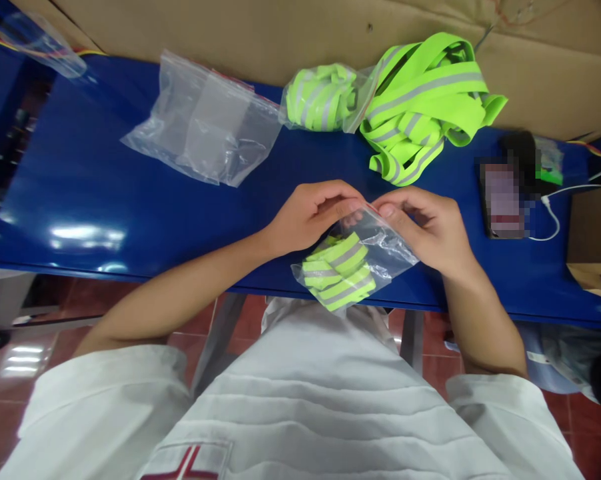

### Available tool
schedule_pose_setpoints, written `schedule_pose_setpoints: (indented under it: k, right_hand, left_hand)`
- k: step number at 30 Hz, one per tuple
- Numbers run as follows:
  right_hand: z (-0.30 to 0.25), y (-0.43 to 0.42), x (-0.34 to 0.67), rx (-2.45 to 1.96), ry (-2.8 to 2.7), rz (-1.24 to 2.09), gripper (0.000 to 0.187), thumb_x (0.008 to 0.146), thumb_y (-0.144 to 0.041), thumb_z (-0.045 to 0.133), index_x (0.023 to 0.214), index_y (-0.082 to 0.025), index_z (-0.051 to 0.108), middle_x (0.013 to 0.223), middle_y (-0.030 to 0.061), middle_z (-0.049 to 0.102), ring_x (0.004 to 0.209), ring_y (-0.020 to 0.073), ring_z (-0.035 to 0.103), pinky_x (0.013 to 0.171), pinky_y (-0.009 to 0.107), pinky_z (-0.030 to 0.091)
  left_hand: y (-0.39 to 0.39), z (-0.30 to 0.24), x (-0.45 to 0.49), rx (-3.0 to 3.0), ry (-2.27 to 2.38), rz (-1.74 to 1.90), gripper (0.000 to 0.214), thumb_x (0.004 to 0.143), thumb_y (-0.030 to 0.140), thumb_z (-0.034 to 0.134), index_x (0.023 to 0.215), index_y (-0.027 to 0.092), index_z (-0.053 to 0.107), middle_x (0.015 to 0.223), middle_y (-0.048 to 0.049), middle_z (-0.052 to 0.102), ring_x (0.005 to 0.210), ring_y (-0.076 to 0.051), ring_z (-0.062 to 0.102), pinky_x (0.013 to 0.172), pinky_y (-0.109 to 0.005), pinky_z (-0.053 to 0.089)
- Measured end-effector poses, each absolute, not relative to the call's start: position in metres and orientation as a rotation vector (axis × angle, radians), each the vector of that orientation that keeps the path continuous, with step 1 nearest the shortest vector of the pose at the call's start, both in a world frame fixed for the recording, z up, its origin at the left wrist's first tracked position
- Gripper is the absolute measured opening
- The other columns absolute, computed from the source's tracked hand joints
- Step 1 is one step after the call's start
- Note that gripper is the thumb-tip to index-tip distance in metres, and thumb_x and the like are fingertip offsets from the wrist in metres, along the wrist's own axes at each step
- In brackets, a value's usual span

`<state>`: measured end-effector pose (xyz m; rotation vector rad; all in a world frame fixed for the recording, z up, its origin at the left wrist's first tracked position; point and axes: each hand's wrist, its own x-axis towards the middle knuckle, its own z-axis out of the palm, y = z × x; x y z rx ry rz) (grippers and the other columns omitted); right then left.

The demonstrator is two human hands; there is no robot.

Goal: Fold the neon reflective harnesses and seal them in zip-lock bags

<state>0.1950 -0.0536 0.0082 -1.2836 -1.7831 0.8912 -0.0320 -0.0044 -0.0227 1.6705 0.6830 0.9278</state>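
Observation:
My left hand [308, 215] and my right hand [428, 225] both pinch the top edge of a small clear zip bag [380, 243] at the near edge of the blue table [105, 200]. Inside the bag lies a folded neon-green reflective strap [339, 270] with grey stripes. The fingertips of the two hands nearly meet along the bag's mouth. The bag hangs partly over the table's front edge, above my white shirt.
A pile of empty clear bags [205, 123] lies at the back left. A filled bag of green strap [320, 97] and a loose heap of reflective straps [425, 100] sit at the back. A phone [503, 200] with a white cable lies right, beside a cardboard box [598, 240].

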Motion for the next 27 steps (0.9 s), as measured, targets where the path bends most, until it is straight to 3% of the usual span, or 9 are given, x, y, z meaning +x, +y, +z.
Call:
schedule_pose_setpoints:
  k: [5, 10, 14, 17, 20, 27]
  right_hand:
    - [0.013, -0.045, 0.211, -1.311, -1.611, 1.341, 0.025, 0.085, -0.049, 0.083, 0.09, -0.025, 0.08, 0.08, 0.0008, 0.076, 0.069, 0.0159, 0.067, 0.064, 0.029, 0.056]
    - [0.009, -0.036, 0.215, -1.222, -1.55, 1.789, 0.031, 0.08, -0.051, 0.086, 0.085, -0.022, 0.079, 0.076, 0.0016, 0.074, 0.067, 0.0158, 0.067, 0.064, 0.03, 0.057]
    - [0.01, -0.045, 0.204, -1.282, -1.748, 1.438, 0.031, 0.086, -0.053, 0.08, 0.087, -0.022, 0.075, 0.083, 0.0024, 0.075, 0.074, 0.017, 0.068, 0.069, 0.031, 0.056]
    - [0.01, -0.055, 0.195, -1.308, -1.952, 1.034, 0.021, 0.092, -0.043, 0.077, 0.094, -0.023, 0.073, 0.086, 0.0017, 0.075, 0.076, 0.0167, 0.069, 0.071, 0.03, 0.055]
    - [0.01, -0.059, 0.192, -1.264, -2.08, 0.835, 0.015, 0.093, -0.037, 0.075, 0.1, -0.024, 0.07, 0.089, 0.0007, 0.076, 0.076, 0.0162, 0.07, 0.073, 0.03, 0.055]
    - [0.004, -0.055, 0.197, -1.325, -2.255, 0.397, 0.011, 0.097, -0.032, 0.063, 0.089, -0.025, 0.067, 0.078, 0.0001, 0.073, 0.071, 0.0183, 0.066, 0.077, 0.036, 0.051]
  left_hand:
    - [-0.009, -0.024, -0.029, 1.666, 0.607, 0.863, 0.023, 0.099, 0.032, 0.068, 0.113, 0.019, 0.081, 0.106, -0.0056, 0.079, 0.084, -0.013, 0.073, 0.079, -0.022, 0.056]
    - [-0.01, -0.027, -0.03, 1.74, 0.55, 0.856, 0.028, 0.101, 0.026, 0.063, 0.124, 0.025, 0.079, 0.104, -0.0045, 0.078, 0.09, -0.014, 0.071, 0.08, -0.024, 0.054]
    - [-0.012, -0.032, -0.029, 1.748, 0.593, 0.844, 0.029, 0.101, 0.027, 0.061, 0.125, 0.024, 0.077, 0.104, -0.0045, 0.078, 0.089, -0.014, 0.07, 0.082, -0.025, 0.054]
    - [-0.015, -0.035, -0.026, 1.682, 0.608, 0.855, 0.044, 0.1, 0.026, 0.063, 0.143, 0.022, 0.063, 0.1, -0.003, 0.078, 0.086, -0.014, 0.071, 0.085, -0.026, 0.054]
    - [-0.02, -0.035, -0.024, 1.635, 0.61, 0.862, 0.057, 0.097, 0.024, 0.066, 0.152, 0.023, 0.049, 0.093, 0.0003, 0.077, 0.085, -0.013, 0.072, 0.088, -0.026, 0.054]
    - [-0.023, -0.027, -0.024, 1.646, 0.674, 0.843, 0.051, 0.095, 0.024, 0.066, 0.145, 0.025, 0.052, 0.089, 0.0021, 0.077, 0.08, -0.014, 0.072, 0.083, -0.028, 0.055]
